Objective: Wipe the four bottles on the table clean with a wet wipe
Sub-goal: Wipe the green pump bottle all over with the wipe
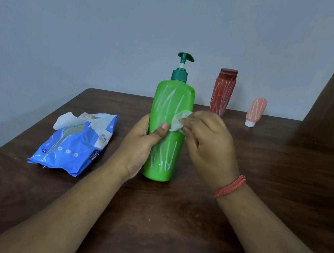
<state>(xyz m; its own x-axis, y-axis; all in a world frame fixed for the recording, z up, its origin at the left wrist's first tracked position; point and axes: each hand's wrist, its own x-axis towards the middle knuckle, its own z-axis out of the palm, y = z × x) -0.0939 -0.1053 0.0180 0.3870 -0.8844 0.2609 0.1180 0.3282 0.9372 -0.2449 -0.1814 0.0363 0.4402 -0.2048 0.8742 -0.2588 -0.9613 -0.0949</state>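
A green pump bottle [168,131], streaked with white marks, stands upright at the centre of the wooden bench [167,225]. The left hand [140,144] grips its side, fingers curled round it, thumb across the front. The right hand [207,142] pinches a crumpled wipe [179,122] against the bottle's front. At 9 o'clock lies a blue wipe pack [74,144], one sheet protruding. At 1 o'clock stand a red bottle [223,91] and, farther right, a pink tube [256,111], both marked white.
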